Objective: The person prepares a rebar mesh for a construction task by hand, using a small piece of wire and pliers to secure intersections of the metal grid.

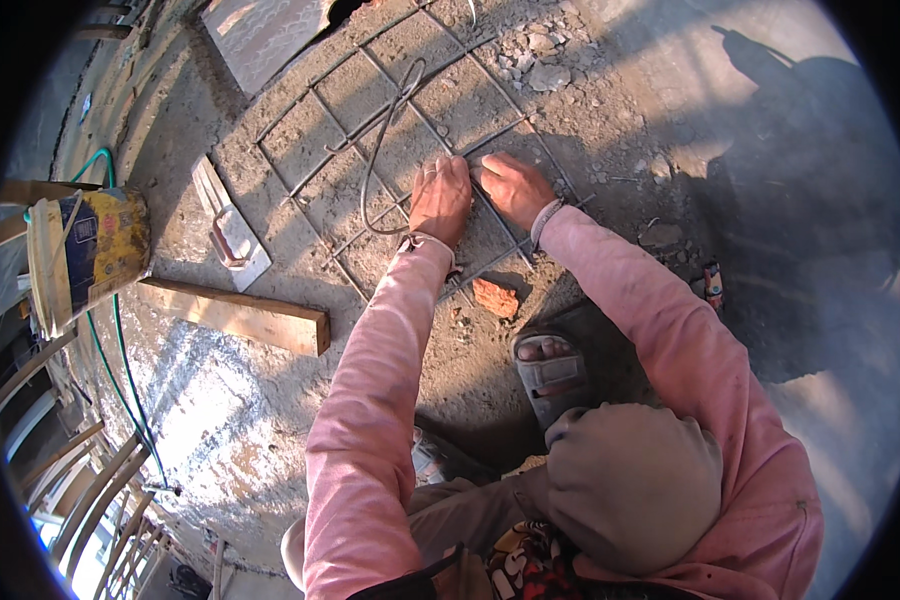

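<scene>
A grid of crossed steel rebar [379, 64] lies on the rough, dusty ground. My left hand [440, 200] rests over its middle, fingers together and bent down onto the bars beside a crossing. Just right of that crossing is my right hand [517, 190], its fingers curled and the tips pressed together; whatever they pinch is hidden. A bent loop of thick wire [366, 185] lies across the grid, curving round to my left wrist. A piece of orange broken brick [496, 298] sits at the grid's near edge.
On the left are a metal trowel [233, 240] with a handle, a wooden board [232, 312], a yellow and dark bucket [110, 245] and a green hose [120, 365]. Broken rubble [545, 60] lies at the far side. My sandalled foot [550, 372] stands close by.
</scene>
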Demonstrator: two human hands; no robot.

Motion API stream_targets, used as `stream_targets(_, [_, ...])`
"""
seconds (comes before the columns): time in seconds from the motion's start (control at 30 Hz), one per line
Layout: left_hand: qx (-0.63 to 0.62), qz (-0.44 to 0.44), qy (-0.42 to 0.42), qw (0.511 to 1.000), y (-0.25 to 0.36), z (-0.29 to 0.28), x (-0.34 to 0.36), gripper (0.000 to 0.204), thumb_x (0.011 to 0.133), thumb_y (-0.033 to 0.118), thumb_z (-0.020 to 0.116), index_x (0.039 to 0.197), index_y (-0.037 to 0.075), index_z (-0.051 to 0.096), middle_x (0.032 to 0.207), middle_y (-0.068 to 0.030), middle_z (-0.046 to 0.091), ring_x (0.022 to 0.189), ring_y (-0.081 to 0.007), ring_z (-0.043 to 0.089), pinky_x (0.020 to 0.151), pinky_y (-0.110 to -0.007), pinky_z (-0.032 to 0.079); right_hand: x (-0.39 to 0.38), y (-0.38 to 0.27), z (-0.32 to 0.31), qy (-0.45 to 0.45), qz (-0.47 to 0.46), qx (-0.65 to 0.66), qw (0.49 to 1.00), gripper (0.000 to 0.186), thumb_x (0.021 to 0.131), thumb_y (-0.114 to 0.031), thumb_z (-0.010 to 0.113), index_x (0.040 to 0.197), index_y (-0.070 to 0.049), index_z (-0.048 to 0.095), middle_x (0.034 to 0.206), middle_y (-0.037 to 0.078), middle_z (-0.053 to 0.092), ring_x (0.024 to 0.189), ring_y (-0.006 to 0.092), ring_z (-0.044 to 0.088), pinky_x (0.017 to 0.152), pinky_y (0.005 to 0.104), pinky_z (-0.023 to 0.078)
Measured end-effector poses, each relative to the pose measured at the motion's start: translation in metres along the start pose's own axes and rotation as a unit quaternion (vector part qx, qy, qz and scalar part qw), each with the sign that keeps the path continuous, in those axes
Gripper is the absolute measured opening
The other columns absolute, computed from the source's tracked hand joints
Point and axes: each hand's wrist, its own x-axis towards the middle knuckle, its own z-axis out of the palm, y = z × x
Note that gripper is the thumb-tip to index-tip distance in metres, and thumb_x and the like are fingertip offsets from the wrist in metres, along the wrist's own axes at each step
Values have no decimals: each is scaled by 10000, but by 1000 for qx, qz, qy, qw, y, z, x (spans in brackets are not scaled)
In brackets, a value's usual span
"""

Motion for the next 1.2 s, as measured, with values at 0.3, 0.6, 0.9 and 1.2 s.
stream_targets(0.3, [-355, -158, 108, 915, 8, 12, -19, 249, 800, 44, 619, 1033, 36, 532, 938, -140, 648, 880, -309, 630, 787, -386, 488, 5, -6, 1, -43, 132, 77, 987, 70, 823, -60, 545, 864, -17, 582, 979, 128, 573, 930, 315, 578, 783, 389, 480])
stream_targets(0.6, [-475, -258, 179, 822, 18, 25, -14, 326, 762, -25, 638, 1053, -12, 492, 912, -120, 652, 819, -196, 642, 765, -292, 508, 9, -9, 8, 8, 135, 103, 985, 93, 761, -23, 589, 851, 0, 579, 993, 142, 577, 917, 325, 568, 791, 401, 467])
stream_targets(0.9, [-485, -239, 167, 825, 20, 18, -16, 245, 764, -48, 566, 995, 4, 504, 909, -175, 663, 849, -307, 663, 744, -356, 513, 2, -15, 11, 17, 45, 62, 997, 106, 746, -18, 585, 851, -33, 576, 1002, 101, 578, 916, 311, 562, 789, 421, 449])
stream_targets(1.2, [-500, -198, 144, 831, 5, 23, -20, 408, 784, -28, 563, 1165, 41, 433, 985, -182, 661, 929, -361, 637, 791, -421, 495, 45, -1, -21, -221, -185, -122, 950, 176, 824, -143, 503, 965, -47, 544, 883, 109, 545, 897, 270, 572, 714, 386, 488])
